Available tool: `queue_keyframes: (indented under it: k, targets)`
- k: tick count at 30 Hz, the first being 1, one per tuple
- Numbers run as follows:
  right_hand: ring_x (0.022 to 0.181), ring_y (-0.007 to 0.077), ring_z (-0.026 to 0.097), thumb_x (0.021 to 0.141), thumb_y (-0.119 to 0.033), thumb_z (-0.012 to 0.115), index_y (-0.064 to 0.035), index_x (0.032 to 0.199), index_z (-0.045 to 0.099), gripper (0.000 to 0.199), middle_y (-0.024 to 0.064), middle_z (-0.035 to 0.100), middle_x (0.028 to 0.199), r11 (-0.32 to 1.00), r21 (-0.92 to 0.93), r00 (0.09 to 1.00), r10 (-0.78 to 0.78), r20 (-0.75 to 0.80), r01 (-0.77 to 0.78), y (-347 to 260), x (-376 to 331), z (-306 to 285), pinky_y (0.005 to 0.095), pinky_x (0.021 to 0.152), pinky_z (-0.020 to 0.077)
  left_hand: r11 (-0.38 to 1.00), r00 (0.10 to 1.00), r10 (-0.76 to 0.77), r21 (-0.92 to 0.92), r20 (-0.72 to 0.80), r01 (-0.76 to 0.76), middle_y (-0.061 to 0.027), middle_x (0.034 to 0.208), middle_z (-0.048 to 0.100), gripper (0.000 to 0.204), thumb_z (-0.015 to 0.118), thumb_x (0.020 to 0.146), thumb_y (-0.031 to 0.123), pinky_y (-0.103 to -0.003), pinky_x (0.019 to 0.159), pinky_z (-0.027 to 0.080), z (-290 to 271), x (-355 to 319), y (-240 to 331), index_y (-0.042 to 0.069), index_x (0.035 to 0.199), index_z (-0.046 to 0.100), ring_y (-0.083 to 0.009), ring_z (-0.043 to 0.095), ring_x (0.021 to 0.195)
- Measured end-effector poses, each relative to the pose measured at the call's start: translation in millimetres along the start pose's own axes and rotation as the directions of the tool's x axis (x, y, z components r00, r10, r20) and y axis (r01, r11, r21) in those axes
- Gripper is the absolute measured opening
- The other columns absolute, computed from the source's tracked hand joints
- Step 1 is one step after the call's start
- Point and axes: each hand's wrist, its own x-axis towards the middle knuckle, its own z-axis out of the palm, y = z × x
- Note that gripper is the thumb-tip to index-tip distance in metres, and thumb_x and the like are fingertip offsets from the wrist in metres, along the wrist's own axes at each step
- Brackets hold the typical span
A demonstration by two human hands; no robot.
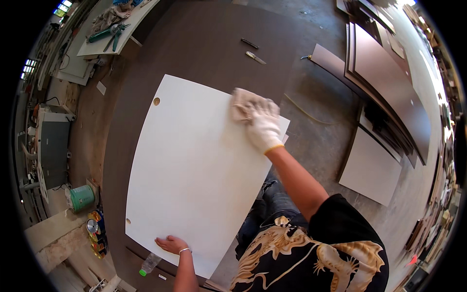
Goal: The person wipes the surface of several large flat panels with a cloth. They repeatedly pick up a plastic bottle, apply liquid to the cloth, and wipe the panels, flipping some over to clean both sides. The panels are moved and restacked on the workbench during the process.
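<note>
The gloved right hand (264, 127) is pressing a beige cloth (243, 103), loosely gripped, on the large white rectangular board (189, 165); the bare left hand (170, 243) is lying flat and open on its near edge.

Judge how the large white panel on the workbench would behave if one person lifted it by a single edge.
The white panel lies flat and straight-edged, so it is probably stiff board rather than floppy sheet. Its smooth face looks slippery to grip. It overhangs the brown bench near the left hand, so it may tip if pushed further. The gloved right hand presses a cloth onto it.

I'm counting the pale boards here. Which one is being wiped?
The large white board on the dark table: the gloved right hand presses a cloth on its far corner. The other pale board lies untouched on the floor.
</note>
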Motion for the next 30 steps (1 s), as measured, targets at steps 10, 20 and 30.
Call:
queue_keyframes:
  k: [10,20,30]
  targets:
    - [0.151,0.0318,0.041,0.089,-0.022,0.064,-0.0148,0.138,0.065,0.050,0.0139,0.057,0.152,0.921,0.253,0.955,-0.286,-0.076,0.296,-31,-194,24,0.0510,0.129,0.0185,1.000,1.000,-0.004,0.029,0.012,0.003,-0.0279,0.161,0.039,0.059,0.043,0.100,0.020,-0.053,0.122,0.030,5,4,11,-0.010,0.150,0.040,-0.0395,0.036,0.151]
    - [0.129,0.0406,0.059,0.102,-0.035,0.052,-0.0149,0.140,0.062,0.045,0.0225,0.061,0.141,0.875,0.374,0.952,0.282,0.123,-0.307,69,-79,-45,0.0459,0.106,0.0489,0.999,1.000,0.011,-0.032,0.016,-0.011,-0.0262,0.161,0.040,0.061,0.050,0.097,0.022,-0.055,0.123,0.029,-6,1,32,-0.010,0.148,0.042,-0.0394,0.034,0.152]
    - [0.149,0.0284,0.042,0.094,-0.026,0.061,-0.0128,0.146,0.059,0.054,0.0114,0.051,0.154,0.551,0.347,0.552,-0.827,0.105,0.759,-93,-380,66,0.0489,0.128,0.0215,1.000,0.999,-0.026,-0.002,0.028,0.026,-0.0253,0.164,0.035,0.061,0.048,0.097,0.025,-0.057,0.126,0.022,-2,-6,28,-0.007,0.149,0.039,-0.0387,0.028,0.156]
